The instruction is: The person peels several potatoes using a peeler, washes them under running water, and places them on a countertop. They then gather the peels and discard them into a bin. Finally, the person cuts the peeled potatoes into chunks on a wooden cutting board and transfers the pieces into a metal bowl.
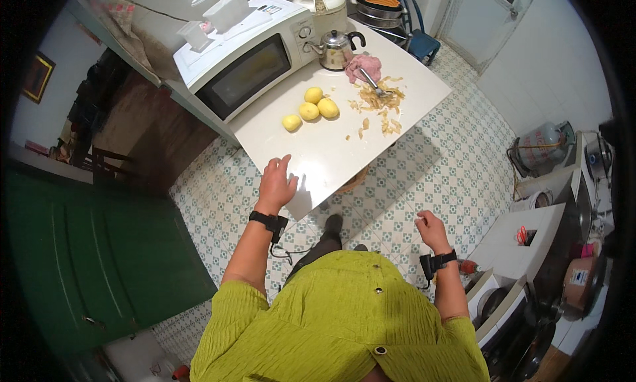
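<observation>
My left hand (277, 183), fingers apart and holding nothing, is at the near left edge of the white table (328, 153). Over the tiled floor to the right, away from the table, hangs my right hand (431, 229); its fingers are bent, and whether they hold anything cannot be made out. Several peeled potatoes (309, 111) lie on the table in front of the microwave oven (248, 69). To their right a peeler (371, 81) with a metal handle rests on a heap of potato peelings (380, 99), its handle against a pink cloth (364, 66).
A metal kettle (336, 50) stands beside the microwave, before a white rice cooker (325, 9). Behind the table is a blue chair (422, 39). A gas cylinder (541, 146) and a counter (531, 228) line the right side. A green door (99, 262) stands at the left.
</observation>
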`<state>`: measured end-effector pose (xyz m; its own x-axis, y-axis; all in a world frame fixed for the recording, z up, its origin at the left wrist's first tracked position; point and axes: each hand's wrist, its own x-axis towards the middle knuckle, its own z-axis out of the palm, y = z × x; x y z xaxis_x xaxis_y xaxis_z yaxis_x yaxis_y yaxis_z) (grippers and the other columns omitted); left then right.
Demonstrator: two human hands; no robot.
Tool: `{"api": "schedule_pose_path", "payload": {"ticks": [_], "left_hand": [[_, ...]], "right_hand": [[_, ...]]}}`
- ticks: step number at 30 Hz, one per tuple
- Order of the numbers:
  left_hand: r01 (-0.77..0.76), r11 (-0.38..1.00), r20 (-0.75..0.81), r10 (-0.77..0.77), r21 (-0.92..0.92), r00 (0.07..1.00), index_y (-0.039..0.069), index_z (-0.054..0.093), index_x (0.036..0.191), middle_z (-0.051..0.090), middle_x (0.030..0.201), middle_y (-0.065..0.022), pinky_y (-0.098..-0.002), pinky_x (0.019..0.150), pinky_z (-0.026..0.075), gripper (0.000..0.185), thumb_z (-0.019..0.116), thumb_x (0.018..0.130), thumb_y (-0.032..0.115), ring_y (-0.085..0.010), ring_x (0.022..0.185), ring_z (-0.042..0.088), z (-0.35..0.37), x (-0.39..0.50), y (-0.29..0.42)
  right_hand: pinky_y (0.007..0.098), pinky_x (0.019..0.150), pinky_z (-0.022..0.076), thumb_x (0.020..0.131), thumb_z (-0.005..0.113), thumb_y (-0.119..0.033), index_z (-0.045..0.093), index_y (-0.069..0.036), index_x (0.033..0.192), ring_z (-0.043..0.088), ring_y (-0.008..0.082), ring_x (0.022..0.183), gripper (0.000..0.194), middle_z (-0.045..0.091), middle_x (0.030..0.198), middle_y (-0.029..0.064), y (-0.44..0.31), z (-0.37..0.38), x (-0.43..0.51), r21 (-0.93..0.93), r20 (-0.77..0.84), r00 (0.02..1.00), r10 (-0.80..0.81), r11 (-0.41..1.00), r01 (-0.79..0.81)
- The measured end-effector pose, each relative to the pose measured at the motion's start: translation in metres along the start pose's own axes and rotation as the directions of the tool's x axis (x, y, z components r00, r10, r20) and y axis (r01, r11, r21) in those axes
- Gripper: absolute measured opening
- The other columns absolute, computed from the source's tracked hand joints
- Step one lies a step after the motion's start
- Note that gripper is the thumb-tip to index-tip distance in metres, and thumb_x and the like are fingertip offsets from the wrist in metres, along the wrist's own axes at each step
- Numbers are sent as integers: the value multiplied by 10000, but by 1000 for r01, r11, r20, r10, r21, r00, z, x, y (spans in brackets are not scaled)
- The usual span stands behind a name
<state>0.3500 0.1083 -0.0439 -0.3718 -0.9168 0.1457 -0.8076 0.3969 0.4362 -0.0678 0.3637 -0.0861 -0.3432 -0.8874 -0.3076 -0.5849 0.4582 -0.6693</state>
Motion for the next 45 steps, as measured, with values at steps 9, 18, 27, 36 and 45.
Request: {"api": "schedule_pose_path", "payload": {"ticks": [9, 18, 27, 36, 45], "left_hand": [[56, 997, 135, -63, 59, 989, 197, 425, 1517, 356, 1535, -296, -495, 1043, 471, 840, 815, 776, 263, -460, 1307, 472, 11, 133, -18], [-17, 999, 255, 9, 27, 967, 223, 532, 1438, 465, 1450, -222, -567, 1029, 418, 784, 853, 726, 294, -391, 1338, 450, 59, 220, -31], [-41, 998, 187, 30, 54, 982, 196, 566, 1368, 604, 1106, -150, -494, 772, 501, 660, 814, 758, 244, -351, 976, 598, 75, 238, -47], [-148, 983, 45, 153, -111, 987, 104, 597, 1325, 607, 978, -150, -453, 672, 515, 579, 774, 778, 176, -354, 813, 616, 83, 241, -67], [-26, 974, 155, 62, -225, 986, 93, 588, 1333, 608, 1064, -158, -424, 783, 551, 601, 777, 764, 134, -357, 938, 642, 62, 226, -79]], "right_hand": [[465, 862, 527, 929, 668, -239, 587, -45, 1322, 646, 381, 1023, 446, 655, 1165, 211, -163, 10, 152, -88, 83, 943, -324, 940, 331], [467, 990, 478, 828, 746, -159, 500, -72, 1422, 546, 419, 1200, 649, 556, 1312, 251, -276, 74, 293, -225, 38, 857, -514, 831, 509], [495, 971, 487, 811, 672, -163, 456, -173, 1487, 555, 433, 1170, 709, 463, 1432, 281, -308, 142, 362, -387, 40, 860, -508, 786, 482], [469, 812, 538, 822, 650, -142, 489, -223, 1441, 591, 365, 1037, 644, 530, 1223, 148, -324, 143, 385, -338, 147, 887, -437, 821, 460], [461, 811, 543, 786, 769, -171, 522, -207, 1381, 601, 365, 977, 645, 564, 1131, 128, -342, 161, 391, -328, -25, 930, -366, 882, 338]]}}
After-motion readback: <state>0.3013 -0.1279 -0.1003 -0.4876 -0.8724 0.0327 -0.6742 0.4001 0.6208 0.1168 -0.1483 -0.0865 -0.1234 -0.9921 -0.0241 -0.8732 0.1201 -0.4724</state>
